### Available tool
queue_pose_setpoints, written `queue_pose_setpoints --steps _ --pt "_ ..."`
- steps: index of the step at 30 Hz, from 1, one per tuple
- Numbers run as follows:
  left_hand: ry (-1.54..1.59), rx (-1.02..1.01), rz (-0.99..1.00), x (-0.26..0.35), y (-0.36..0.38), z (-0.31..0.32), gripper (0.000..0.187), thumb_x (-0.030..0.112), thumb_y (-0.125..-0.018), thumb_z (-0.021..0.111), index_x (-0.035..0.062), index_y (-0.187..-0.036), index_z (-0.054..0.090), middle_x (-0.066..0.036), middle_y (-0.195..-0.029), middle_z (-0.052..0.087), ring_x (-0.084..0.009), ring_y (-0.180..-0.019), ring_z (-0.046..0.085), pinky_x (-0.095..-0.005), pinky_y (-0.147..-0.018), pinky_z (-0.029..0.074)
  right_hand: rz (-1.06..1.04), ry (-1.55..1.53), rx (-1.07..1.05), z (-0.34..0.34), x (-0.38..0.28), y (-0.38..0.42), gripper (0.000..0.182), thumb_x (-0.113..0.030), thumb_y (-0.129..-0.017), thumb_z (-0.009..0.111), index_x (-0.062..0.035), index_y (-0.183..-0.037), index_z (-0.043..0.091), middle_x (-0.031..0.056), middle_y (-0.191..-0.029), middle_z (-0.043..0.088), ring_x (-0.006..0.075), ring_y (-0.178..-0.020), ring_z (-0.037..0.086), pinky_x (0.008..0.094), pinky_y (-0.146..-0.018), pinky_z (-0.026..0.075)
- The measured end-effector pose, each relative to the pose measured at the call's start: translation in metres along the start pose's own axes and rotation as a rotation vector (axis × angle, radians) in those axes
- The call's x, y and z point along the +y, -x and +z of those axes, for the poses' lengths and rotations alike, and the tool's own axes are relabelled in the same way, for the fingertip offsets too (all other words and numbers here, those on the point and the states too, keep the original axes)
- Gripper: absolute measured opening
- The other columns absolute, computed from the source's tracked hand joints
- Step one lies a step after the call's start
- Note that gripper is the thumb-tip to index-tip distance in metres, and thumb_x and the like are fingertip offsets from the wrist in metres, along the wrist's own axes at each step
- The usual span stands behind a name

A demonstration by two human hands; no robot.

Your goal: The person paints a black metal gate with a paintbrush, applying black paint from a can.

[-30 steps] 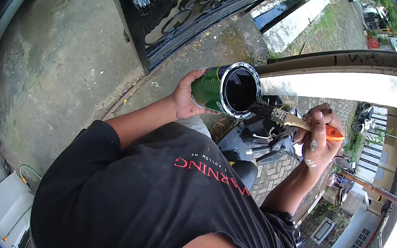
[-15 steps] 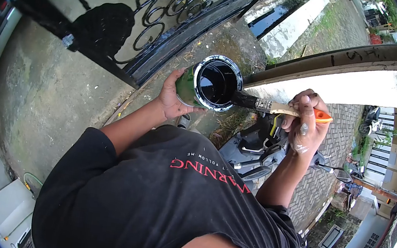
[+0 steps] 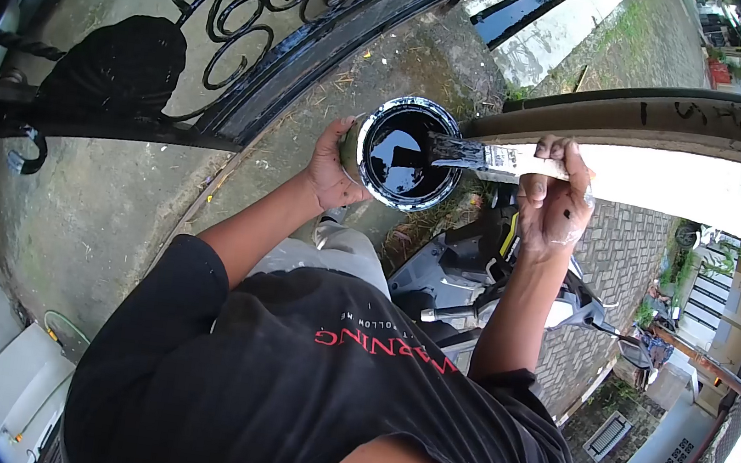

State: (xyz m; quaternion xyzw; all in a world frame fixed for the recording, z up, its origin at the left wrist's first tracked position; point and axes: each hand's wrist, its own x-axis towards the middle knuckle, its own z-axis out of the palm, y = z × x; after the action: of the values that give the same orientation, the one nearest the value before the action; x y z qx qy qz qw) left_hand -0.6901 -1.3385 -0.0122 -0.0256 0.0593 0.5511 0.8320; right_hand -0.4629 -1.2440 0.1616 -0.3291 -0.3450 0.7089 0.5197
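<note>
My left hand (image 3: 337,172) is wrapped round the side of a paint can (image 3: 364,145), its open top tilted toward me. Dark glossy paint lies inside, and smears of it coat the rim. A paintbrush (image 3: 501,160) is gripped by its handle in my right hand (image 3: 557,199). Its dark, paint-wet bristles reach over the right side of the can's rim, above the opening. Paint marks spot my right palm and wrist.
A black wrought-iron gate (image 3: 249,87) with scrollwork stands at the upper left. To the right runs a white wall (image 3: 673,181) with a dark top edge. A parked motorbike (image 3: 466,280) is below my right arm, on paving (image 3: 618,253).
My right hand has turned, showing more palm, and the brush has risen so its bristles sit higher over the can. The can has shifted slightly right, and the view has moved.
</note>
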Motion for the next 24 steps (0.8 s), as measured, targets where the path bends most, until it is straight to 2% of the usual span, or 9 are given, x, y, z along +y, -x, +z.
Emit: queue_pose_setpoints --steps 2,5,10,11,14,15,18,21,24 --pt "-0.026 0.004 0.029 0.005 -0.005 -0.019 0.084 0.069 -0.083 0.055 0.0121 -0.145 0.049 -0.016 -0.144 0.053 -0.0339 -0.130 0.054 -0.0527 -0.109 0.044 -0.001 0.057 0.052 -0.007 0.025 -0.008 0.014 -0.016 -0.096 0.061 -0.0027 -0.093 0.059 0.0138 -0.086 0.061 0.0156 -0.051 0.054 0.0229 -0.045 0.045" --pt "-0.071 0.058 -0.017 0.020 -0.003 -0.049 0.085 0.070 -0.081 0.057 0.0119 -0.143 0.052 -0.016 -0.141 0.056 -0.0342 -0.128 0.055 -0.0527 -0.109 0.044 0.011 0.059 0.076 -0.015 0.065 -0.020 0.014 -0.017 -0.097 0.060 -0.0024 -0.094 0.058 0.0137 -0.085 0.061 0.0150 -0.051 0.054 0.0227 -0.045 0.045" --pt "0.058 -0.044 -0.034 0.041 0.010 -0.175 0.076 0.066 -0.086 0.051 0.0089 -0.135 0.059 -0.016 -0.138 0.058 -0.0334 -0.124 0.057 -0.0535 -0.108 0.045 0.168 -0.355 -0.231 -0.041 0.155 -0.050 0.020 -0.017 -0.101 0.054 0.0019 -0.097 0.058 0.0167 -0.095 0.059 0.0161 -0.064 0.056 0.0250 -0.051 0.050" --pt "-0.045 0.051 0.040 0.041 0.019 -0.176 0.074 0.066 -0.087 0.052 0.0147 -0.140 0.055 -0.018 -0.143 0.053 -0.0327 -0.128 0.054 -0.0532 -0.108 0.044 0.165 -0.379 -0.221 -0.043 0.176 -0.057 0.020 -0.017 -0.101 0.054 0.0024 -0.099 0.059 0.0175 -0.096 0.059 0.0167 -0.064 0.056 0.0251 -0.053 0.051" --pt "0.074 -0.097 -0.010 0.039 0.027 -0.247 0.083 0.064 -0.082 0.065 0.0285 -0.151 0.038 -0.020 -0.152 0.040 -0.0372 -0.139 0.041 -0.0597 -0.110 0.041 0.137 -0.469 -0.192 -0.065 0.246 -0.075 0.026 -0.019 -0.102 0.054 0.0049 -0.108 0.060 0.0224 -0.105 0.062 0.0196 -0.067 0.059 0.0264 -0.064 0.055" --pt "0.090 0.051 -0.023 0.040 0.038 -0.268 0.091 0.062 -0.077 0.073 0.0240 -0.151 0.036 -0.023 -0.151 0.041 -0.0403 -0.141 0.038 -0.0624 -0.110 0.039 0.135 -0.468 -0.182 -0.078 0.273 -0.082 0.026 -0.019 -0.101 0.056 0.0045 -0.112 0.059 0.0225 -0.110 0.064 0.0221 -0.076 0.066 0.0275 -0.070 0.058" --pt "0.206 0.128 0.030 0.042 0.057 -0.307 0.094 0.052 -0.072 0.077 0.0154 -0.149 0.037 -0.030 -0.148 0.041 -0.0420 -0.139 0.041 -0.0621 -0.108 0.042 0.158 -0.527 -0.172 -0.118 0.361 -0.104 0.028 -0.017 -0.100 0.060 0.0026 -0.119 0.056 0.0150 -0.109 0.067 0.0262 -0.096 0.071 0.0306 -0.083 0.062" --pt "0.274 0.040 -0.025 0.042 0.067 -0.368 0.091 0.048 -0.071 0.075 0.0140 -0.147 0.039 -0.034 -0.146 0.040 -0.0443 -0.131 0.050 -0.0638 -0.105 0.045 0.159 -0.381 -0.045 -0.146 0.450 -0.122 0.025 -0.008 -0.097 0.063 0.0019 -0.119 0.057 0.0173 -0.111 0.066 0.0289 -0.100 0.071 0.0330 -0.085 0.062" --pt "0.268 0.210 -0.061 0.042 0.071 -0.434 0.090 0.045 -0.068 0.077 0.0157 -0.146 0.042 -0.036 -0.147 0.038 -0.0455 -0.129 0.052 -0.0643 -0.103 0.046 0.047 -0.186 -0.022 -0.148 0.517 -0.135 0.035 -0.010 -0.096 0.065 0.0049 -0.125 0.053 0.0210 -0.117 0.066 0.0328 -0.104 0.069 0.0373 -0.091 0.059"
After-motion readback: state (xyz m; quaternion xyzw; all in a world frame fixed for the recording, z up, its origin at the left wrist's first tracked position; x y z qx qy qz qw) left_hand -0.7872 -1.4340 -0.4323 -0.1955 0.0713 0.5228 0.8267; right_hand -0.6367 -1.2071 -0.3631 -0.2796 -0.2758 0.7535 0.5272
